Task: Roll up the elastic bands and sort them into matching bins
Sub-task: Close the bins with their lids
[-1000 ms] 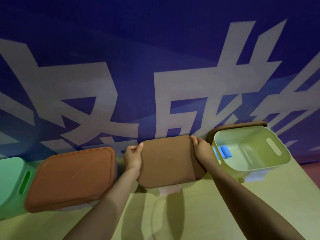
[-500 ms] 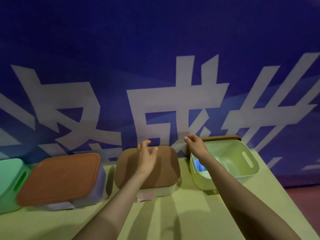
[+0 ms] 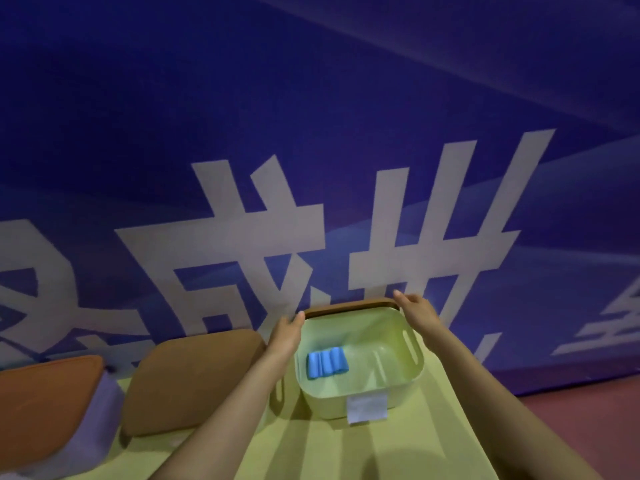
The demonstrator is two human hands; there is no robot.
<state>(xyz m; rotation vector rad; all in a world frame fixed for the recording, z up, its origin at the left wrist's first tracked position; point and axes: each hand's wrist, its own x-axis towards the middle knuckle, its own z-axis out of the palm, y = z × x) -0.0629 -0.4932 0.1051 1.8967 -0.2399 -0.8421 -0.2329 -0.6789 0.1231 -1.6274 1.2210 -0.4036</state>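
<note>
A pale green open bin stands on the yellow table, with rolled blue elastic bands lying inside at its left. A brown lid stands on edge behind the bin, against the wall. My left hand reaches to the lid's left corner, fingers touching it. At the lid's right corner is my right hand, fingers extended over the edge. Whether either hand grips the lid is unclear.
A bin closed by a brown lid stands left of the green bin. Further left is a lilac bin with an orange lid. A white label hangs on the green bin's front. The blue banner wall rises directly behind.
Both hands left the middle bin's brown lid and moved right to the lid behind the green bin. The view swung right, so the mint green bin at far left is gone.
</note>
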